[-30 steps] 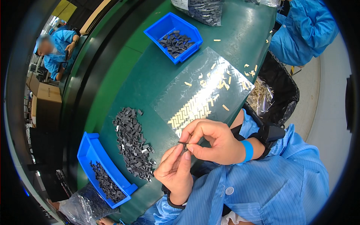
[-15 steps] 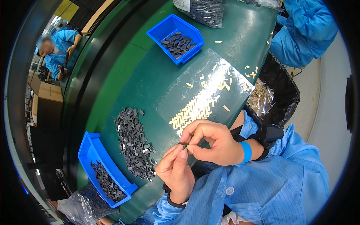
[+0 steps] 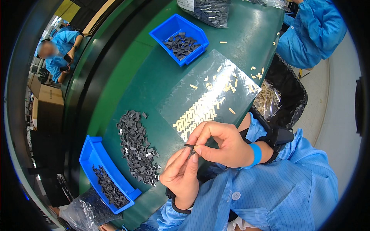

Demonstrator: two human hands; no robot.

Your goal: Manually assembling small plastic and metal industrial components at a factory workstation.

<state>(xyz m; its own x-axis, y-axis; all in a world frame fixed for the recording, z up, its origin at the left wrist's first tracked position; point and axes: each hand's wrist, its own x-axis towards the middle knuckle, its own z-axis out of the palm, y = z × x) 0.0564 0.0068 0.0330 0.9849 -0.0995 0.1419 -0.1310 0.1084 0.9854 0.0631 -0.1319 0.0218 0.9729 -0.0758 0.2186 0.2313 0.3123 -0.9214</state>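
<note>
By the clear sheet (image 3: 171, 106), the left hand (image 3: 181, 179) and right hand (image 3: 221, 144) both pinch 1 small dark part (image 3: 189, 145) between their fingertips, more of it showing than 0.5 s ago, which suggests a slightly shifted grip with handling still on this piece.

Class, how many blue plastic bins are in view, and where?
2: the upper bin, by the clear sheet; the lower-left bin, beside the dark pile. Others may be hidden.
</note>
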